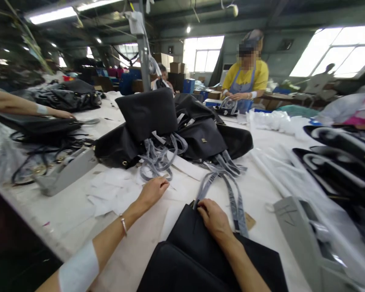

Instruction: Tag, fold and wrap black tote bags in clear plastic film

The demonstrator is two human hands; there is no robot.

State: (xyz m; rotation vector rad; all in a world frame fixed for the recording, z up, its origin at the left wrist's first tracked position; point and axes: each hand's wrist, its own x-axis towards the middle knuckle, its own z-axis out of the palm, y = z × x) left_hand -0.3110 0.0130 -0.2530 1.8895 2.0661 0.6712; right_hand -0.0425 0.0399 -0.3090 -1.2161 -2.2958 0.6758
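Note:
A black bag (188,243) lies flat at the bottom middle, its wrapped grey handles (237,198) pointing away from me. My right hand (214,217) rests on its top edge beside one handle base; the fingers curl at the edge, and what they grip is hidden. To the left, my left hand (153,192) hovers over the table near white paper sheets (109,186), its fingers pressed together. Anything between those fingertips is too small to make out. Past both hands a heap of black bags (152,113) with grey wrapped handles (158,162) covers the table middle.
Grey tape dispensers stand at left (68,172) and right (298,231). More black bags (337,170) and clear plastic (280,178) lie at right. A co-worker's arm (27,103) reaches over bags at far left. A person in yellow (246,81) works across the table.

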